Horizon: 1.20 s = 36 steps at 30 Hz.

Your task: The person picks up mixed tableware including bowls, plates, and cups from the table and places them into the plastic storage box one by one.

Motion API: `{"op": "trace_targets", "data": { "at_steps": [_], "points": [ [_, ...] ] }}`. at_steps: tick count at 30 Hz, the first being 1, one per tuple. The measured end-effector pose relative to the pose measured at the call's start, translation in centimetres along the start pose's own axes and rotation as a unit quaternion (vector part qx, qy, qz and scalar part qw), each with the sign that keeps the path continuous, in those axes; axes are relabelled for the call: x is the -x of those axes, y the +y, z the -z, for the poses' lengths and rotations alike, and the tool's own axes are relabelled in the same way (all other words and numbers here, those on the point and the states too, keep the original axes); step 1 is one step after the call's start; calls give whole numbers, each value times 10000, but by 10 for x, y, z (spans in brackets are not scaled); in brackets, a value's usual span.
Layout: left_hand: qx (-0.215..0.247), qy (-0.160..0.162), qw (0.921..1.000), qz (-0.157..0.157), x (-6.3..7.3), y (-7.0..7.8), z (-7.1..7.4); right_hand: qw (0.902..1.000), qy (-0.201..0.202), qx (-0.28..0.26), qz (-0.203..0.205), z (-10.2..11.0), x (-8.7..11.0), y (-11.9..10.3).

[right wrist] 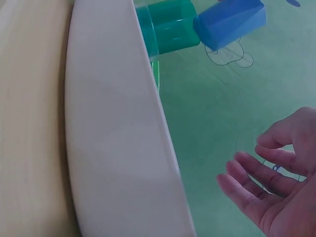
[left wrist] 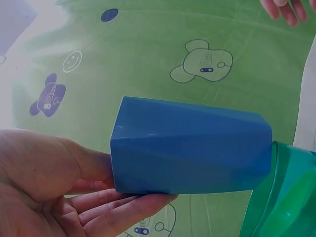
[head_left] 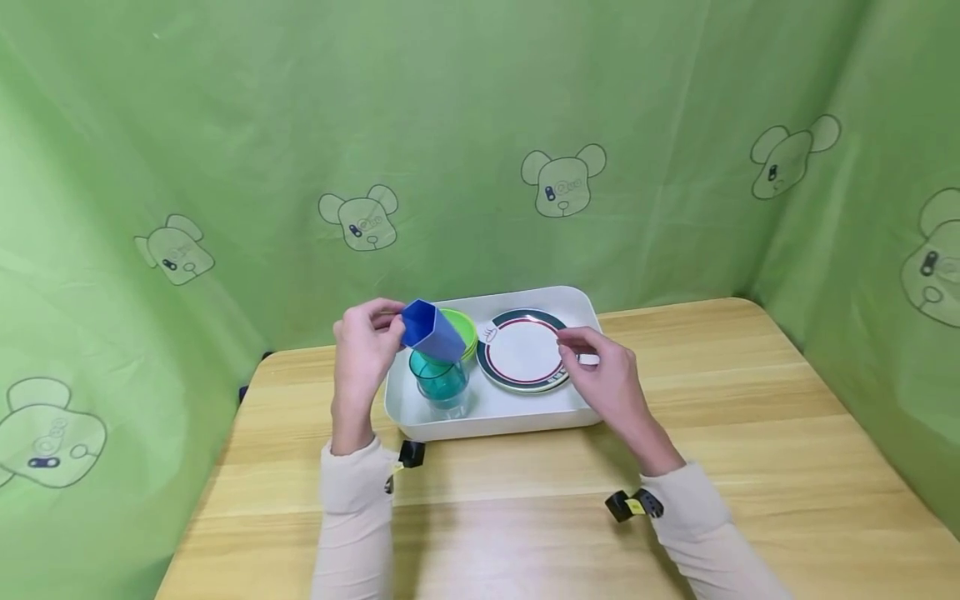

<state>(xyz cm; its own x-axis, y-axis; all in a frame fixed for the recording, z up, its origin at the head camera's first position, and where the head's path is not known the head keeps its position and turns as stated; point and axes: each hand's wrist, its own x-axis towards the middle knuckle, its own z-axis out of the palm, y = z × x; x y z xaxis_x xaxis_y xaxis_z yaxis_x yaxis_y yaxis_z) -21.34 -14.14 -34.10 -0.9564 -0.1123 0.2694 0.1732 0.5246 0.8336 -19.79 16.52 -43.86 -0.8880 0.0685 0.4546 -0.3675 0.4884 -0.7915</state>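
A blue angular cup (head_left: 438, 335) tilts in my left hand (head_left: 367, 346), which pinches it near its rim between thumb and fingers. Its base meets the mouth of a teal see-through cup (head_left: 438, 380); whether it is inside or just at the rim I cannot tell. That teal cup sits in a clear cup (head_left: 450, 407) on the white tray (head_left: 495, 428). My right hand (head_left: 606, 371) hovers above the tray's right side, beside a plate (head_left: 522, 350) with a green and red border. In the right wrist view its loosely bent fingers (right wrist: 247, 195) hold nothing.
Green bowls (head_left: 462, 327) stand behind the cups, partly hidden by the blue cup. The tray rests on a wooden table (head_left: 510, 517) near its back edge. Green curtains (head_left: 465, 125) printed with bear heads surround the table at the back and sides.
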Motion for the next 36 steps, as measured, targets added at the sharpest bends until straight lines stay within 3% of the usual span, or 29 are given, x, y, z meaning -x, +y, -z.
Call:
{"op": "trace_targets", "data": {
  "at_steps": [15,25,36],
  "points": [
    [-196,122,9997,86,0,-12,2,9996,78,209,-160,16,1,17],
    [-319,95,9994,124,0,-26,-8,9992,59,274,-269,24,2,24],
    [-852,46,9961,-232,1,-33,-23,9987,123,426,-263,35,6,30]
  ]
}}
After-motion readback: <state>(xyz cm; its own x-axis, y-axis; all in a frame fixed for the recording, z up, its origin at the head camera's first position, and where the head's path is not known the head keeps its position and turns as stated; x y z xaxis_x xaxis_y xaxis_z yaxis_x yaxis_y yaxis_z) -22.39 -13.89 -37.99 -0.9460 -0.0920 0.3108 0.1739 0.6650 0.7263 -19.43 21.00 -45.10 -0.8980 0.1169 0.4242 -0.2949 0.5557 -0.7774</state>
